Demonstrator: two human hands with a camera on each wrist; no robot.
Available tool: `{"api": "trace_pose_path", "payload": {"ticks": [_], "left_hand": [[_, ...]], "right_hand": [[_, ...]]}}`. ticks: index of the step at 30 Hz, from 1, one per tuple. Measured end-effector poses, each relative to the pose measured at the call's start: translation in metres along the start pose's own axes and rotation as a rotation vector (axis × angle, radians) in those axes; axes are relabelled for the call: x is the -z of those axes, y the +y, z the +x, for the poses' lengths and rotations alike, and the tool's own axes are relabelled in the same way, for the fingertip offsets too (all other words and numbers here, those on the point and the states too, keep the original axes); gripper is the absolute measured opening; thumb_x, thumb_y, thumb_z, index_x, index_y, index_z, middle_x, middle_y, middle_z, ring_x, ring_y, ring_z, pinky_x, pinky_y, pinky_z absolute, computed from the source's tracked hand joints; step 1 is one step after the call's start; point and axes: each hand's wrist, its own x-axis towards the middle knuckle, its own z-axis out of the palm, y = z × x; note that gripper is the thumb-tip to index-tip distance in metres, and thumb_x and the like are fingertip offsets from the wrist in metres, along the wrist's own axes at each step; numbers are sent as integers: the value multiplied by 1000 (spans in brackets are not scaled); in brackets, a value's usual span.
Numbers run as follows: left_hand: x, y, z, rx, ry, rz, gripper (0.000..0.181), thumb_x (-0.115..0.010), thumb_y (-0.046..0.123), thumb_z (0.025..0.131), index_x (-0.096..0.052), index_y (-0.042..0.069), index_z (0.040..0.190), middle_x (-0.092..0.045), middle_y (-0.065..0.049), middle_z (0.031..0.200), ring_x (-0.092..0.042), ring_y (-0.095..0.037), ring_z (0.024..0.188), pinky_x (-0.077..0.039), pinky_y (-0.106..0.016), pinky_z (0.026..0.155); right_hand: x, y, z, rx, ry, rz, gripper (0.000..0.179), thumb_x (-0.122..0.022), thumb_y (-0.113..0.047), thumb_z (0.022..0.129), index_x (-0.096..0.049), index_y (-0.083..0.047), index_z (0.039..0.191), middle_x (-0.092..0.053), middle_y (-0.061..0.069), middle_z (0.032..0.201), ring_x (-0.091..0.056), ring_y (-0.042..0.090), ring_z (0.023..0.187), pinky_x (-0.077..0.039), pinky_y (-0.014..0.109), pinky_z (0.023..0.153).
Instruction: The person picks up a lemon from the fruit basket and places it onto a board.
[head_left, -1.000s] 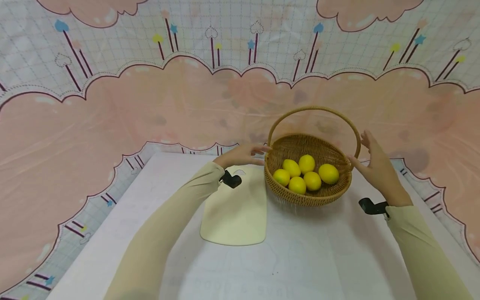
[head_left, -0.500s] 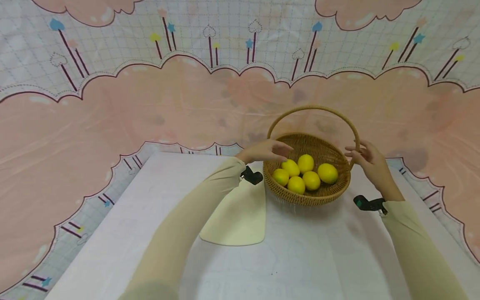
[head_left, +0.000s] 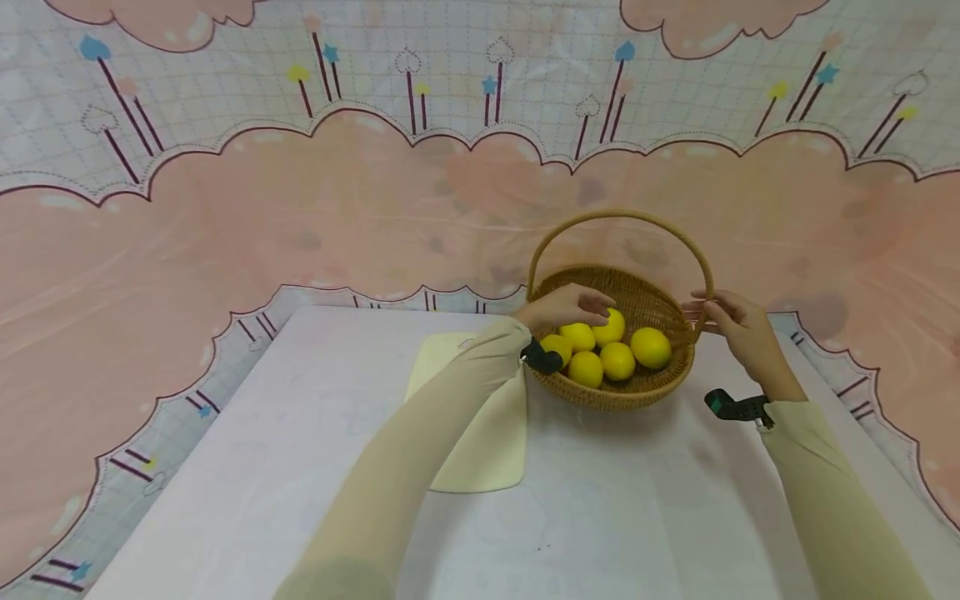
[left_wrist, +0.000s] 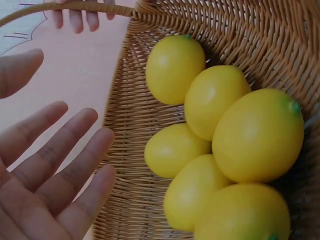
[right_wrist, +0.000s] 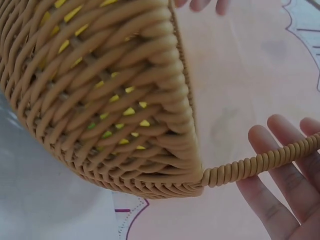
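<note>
A wicker basket (head_left: 611, 400) with a tall arched handle (head_left: 622, 214) holds several yellow lemons (head_left: 651, 348). My left hand (head_left: 566, 306) reaches over the basket's left rim, above the lemons. In the left wrist view its fingers (left_wrist: 75, 130) are spread and extended, with nothing between them. At the basket's right side is my right hand (head_left: 738, 321), at the lower end of the handle. The right wrist view has its fingers (right_wrist: 287, 180) lying fairly straight behind the handle, the thumb out of sight. The left forearm covers part of a cream cutting board (head_left: 491, 450).
The board lies flat left of the basket on a white table (head_left: 600, 533). A pink and white printed cloth (head_left: 360, 217) hangs behind and spreads around the table's sides. Each wrist carries a small black camera mount (head_left: 738, 407).
My left hand has moved right, from beside the basket to over the lemons. My right hand has come down and inward, its fingers now passing behind the handle. The lemons stay put.
</note>
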Motion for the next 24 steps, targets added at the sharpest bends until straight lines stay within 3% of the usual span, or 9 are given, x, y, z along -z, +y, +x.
{"api": "trace_pose_path", "payload": {"ticks": [9,14,24], "left_hand": [[-13,0,20,69,19,37,49,-55,21,95,-42,10,142,-54,-10,134,-50,-22,124,-42,-32,105],[-17,1,35,54,5,89,50,-57,22,94,-44,11,141,-55,-9,134,-51,-20,123,-44,-30,102],[-29,5,54,68,-42,276,59,-62,17,90,-38,10,144,-48,-12,141,-46,-23,129,-43,-34,103]], "right_hand": [[0,-2,-3,10,-1,32,26,-45,-8,98,-62,-16,116,-68,-17,97,-65,-3,89,-53,10,74],[1,-3,-4,11,11,74,25,-46,-8,98,-63,-14,115,-70,-13,95,-66,-2,87,-54,12,73],[-1,-2,-7,-46,55,-84,27,-46,-16,99,-60,-1,117,-67,-21,92,-64,-5,87,-53,11,74]]}}
